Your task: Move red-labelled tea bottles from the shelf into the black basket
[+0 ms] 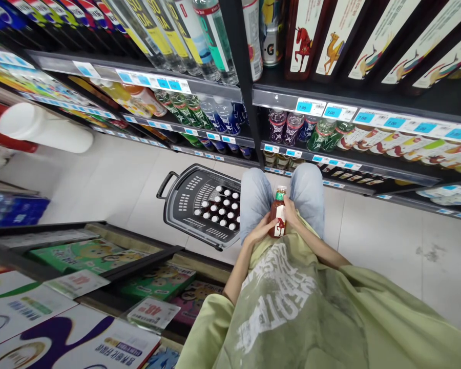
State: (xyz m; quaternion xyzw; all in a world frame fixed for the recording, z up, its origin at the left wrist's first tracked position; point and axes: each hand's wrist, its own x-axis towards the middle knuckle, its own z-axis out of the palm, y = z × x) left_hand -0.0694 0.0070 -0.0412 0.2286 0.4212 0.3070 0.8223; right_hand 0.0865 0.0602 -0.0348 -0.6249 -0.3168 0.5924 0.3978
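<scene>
Centre frame, over the knees: small red plastic drink bottle (278, 221), green cap, red-and-white label, upright. Left hand (258, 231) is wrapped round its lower body and right hand (292, 211) grips the upper side, so both are clamped on it. Step looks like hold/inspect. Dark grey plastic basket (176, 202) of capped bottles (221, 207) sits just left. Setting the bottle there would call for a one-hand carry.

A shop aisle: far shelves (438, 100) packed with rows of bottled drinks (184, 108), blue price tags (303, 106) along their edges, a shopping basket (176, 205) on the tiled floor (384, 241), and boxed goods (80, 253) with price cards (153, 311) on the near left.
</scene>
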